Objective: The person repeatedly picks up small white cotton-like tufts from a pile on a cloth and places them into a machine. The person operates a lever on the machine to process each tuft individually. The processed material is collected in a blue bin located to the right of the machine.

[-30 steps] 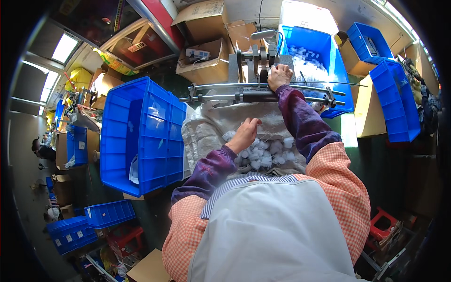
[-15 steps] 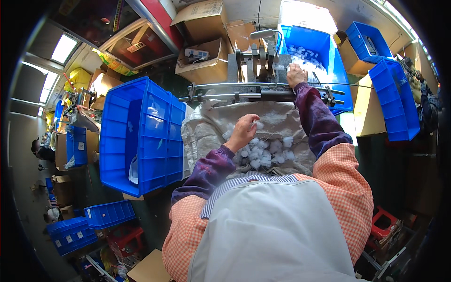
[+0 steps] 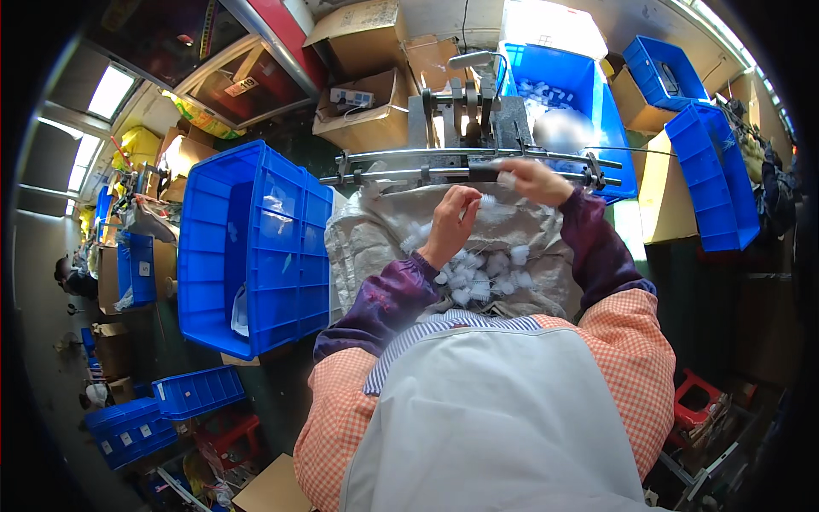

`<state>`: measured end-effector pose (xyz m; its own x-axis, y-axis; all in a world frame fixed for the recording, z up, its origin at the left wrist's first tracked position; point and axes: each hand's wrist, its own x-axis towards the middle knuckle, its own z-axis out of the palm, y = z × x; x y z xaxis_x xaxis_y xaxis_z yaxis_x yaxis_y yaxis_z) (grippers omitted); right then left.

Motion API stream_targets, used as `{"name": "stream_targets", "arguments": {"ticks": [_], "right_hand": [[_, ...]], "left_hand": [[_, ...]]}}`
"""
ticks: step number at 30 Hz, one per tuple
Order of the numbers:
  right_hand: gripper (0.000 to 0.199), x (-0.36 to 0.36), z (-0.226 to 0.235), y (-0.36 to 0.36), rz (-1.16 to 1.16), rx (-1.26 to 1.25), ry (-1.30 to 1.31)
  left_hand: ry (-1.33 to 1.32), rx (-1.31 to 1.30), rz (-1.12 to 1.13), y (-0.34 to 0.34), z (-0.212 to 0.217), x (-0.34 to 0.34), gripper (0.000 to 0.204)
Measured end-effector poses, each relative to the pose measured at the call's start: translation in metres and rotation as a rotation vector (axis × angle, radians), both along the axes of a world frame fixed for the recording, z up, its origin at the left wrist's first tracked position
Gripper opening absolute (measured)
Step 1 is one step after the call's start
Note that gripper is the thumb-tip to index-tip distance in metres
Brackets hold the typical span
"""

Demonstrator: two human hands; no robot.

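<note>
My left hand [image 3: 452,224] is closed in a pinch above the cloth, a small white bristly plastic piece [image 3: 487,202] at its fingertips. Smeared a little by motion, my right hand [image 3: 537,182] is closed in front of the machine's bars, with a small white piece [image 3: 507,179] at its fingers. Below both hands, a pile of white, brush-like plastic pieces [image 3: 478,277] lies on the beige cloth [image 3: 367,243] over my lap. Just beyond, the dark metal machine [image 3: 469,128] has two horizontal steel rods [image 3: 392,174].
Right of the machine stands a blue bin [image 3: 607,128] holding more white pieces; a pale blurred patch covers part of it. A large blue crate [image 3: 256,247] lies on its side at my left. Cardboard boxes [image 3: 363,119] sit behind, and more blue crates [image 3: 712,175] are at far right.
My right hand has come back from the machine's right side toward me and the left hand. My left hand has risen slightly toward the rods, its fingers closer together.
</note>
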<state>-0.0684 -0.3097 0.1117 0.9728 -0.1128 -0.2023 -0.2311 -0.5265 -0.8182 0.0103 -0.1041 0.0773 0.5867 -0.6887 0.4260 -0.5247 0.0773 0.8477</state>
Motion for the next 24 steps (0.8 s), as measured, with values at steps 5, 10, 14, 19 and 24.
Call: {"name": "stream_targets", "arguments": {"ticks": [5, 10, 14, 19, 24], "right_hand": [[0.022, 0.018, -0.034, 0.006, -0.04, -0.097, -0.174], [0.013, 0.07, -0.075, -0.052, -0.459, -0.787, -0.304], [0.016, 0.089, -0.084, -0.062, -0.457, -1.027, -0.222], [0.015, 0.095, -0.091, -0.066, -0.427, -0.952, -0.252], [0.017, 0.098, -0.093, -0.072, -0.415, -0.876, -0.228]], "left_hand": [[-0.068, 0.088, 0.111, 0.0, -0.001, 0.003, 0.019], [-0.412, 0.853, 0.235, 0.049, -0.037, 0.028, 0.032], [-0.176, 0.888, 0.106, 0.071, -0.061, 0.034, 0.027], [-0.176, 0.847, 0.132, 0.069, -0.062, 0.033, 0.026], [-0.168, 0.824, 0.152, 0.069, -0.065, 0.029, 0.027]]}}
